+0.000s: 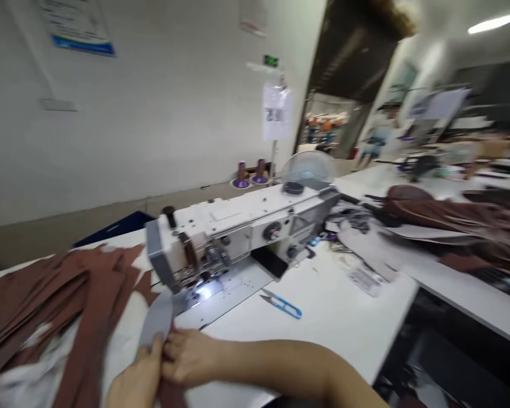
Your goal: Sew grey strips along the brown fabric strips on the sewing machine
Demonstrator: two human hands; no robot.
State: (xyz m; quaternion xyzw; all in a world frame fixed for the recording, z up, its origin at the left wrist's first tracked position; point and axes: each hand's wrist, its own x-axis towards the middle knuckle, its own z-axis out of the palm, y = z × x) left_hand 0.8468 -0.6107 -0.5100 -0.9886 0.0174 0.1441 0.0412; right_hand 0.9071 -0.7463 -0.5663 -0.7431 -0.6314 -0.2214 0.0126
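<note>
A grey curved piece of material (158,318) and a brown strip of material (172,393) lie together at the front left of the sewing machine (238,218). My left hand (136,375) is closed on the near end of the grey piece. Beside it, touching, my right hand (191,357) has its fingers curled onto the brown strip. Both hands are left of and below the lit needle area, and the grey piece reaches up toward it. Blue thread snips (283,305) rest on the white table (323,340), apart from my hands.
Brown cut pieces (89,294) are heaped at the left. Two thread cones (250,173) and a fan (309,165) stand behind the machine. A black phone-like slab (269,262) rests by the machine arm. More brown material (459,221) is piled at the right. A person (378,133) stands far back.
</note>
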